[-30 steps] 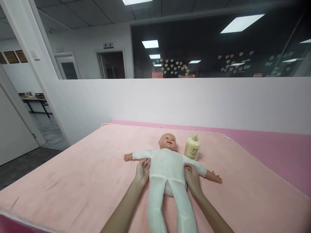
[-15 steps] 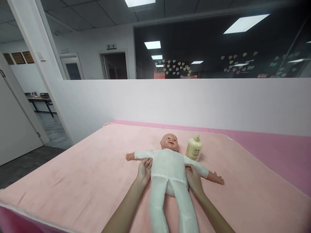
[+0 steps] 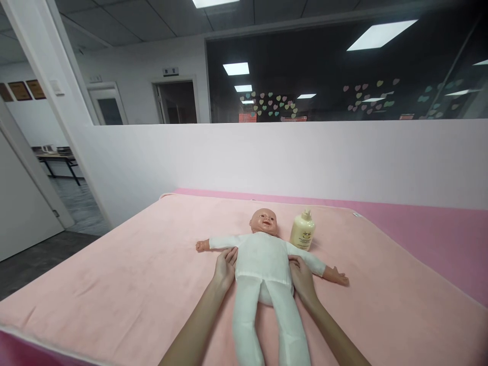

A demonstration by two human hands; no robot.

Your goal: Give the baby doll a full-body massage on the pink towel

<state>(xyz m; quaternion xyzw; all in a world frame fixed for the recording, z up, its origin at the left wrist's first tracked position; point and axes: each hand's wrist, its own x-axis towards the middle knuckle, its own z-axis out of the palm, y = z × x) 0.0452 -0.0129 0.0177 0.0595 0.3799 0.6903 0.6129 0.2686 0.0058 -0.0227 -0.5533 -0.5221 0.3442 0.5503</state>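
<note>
A baby doll point(image 3: 263, 259) with a bare plastic head and a white cloth body lies on its back, its arms spread and its legs toward me. My left hand point(image 3: 225, 267) is against the doll's side below its armpit, palm turned inward and fingers lightly curled. On the opposite side, my right hand point(image 3: 302, 277) presses on the torso under the other arm, with its fingers bent. Both hands hold the trunk between them; some fingertips are hidden against the cloth. A pale yellow pump bottle point(image 3: 302, 231) stands upright beside the doll's head, beyond its outstretched arm.
A peach blanket point(image 3: 133, 269) covers the surface under the doll, over a pink mat point(image 3: 423, 239). A low white wall point(image 3: 305, 157) with a dark window above borders the far side. At the left are a door point(image 3: 26, 193) and a distant desk point(image 3: 61, 158).
The whole view has shifted slightly, so everything sits a little further left. My hands and the doll keep the same positions relative to each other.
</note>
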